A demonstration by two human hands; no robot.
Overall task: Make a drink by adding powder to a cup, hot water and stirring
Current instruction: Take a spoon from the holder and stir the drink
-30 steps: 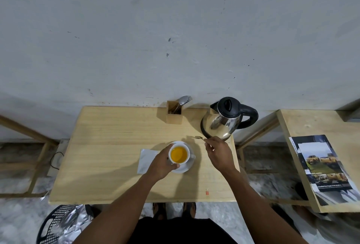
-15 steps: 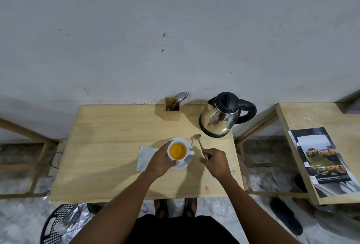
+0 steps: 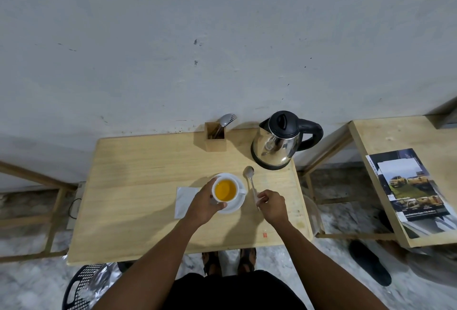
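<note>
A white cup full of orange drink stands on a white saucer near the middle of the wooden table. My left hand wraps around the cup's left side. A metal spoon lies on the table just right of the saucer, bowl pointing away from me. My right hand pinches the near end of its handle. The steel kettle with a black lid and handle stands at the back right of the table.
A wooden holder with cutlery stands at the back by the wall. A white napkin lies left of the saucer. A second table at right carries a brochure. A black basket sits on the floor at lower left.
My right hand brought the spoon down from near the kettle and laid it flat on the table right of the saucer. My left hand stayed on the cup.
</note>
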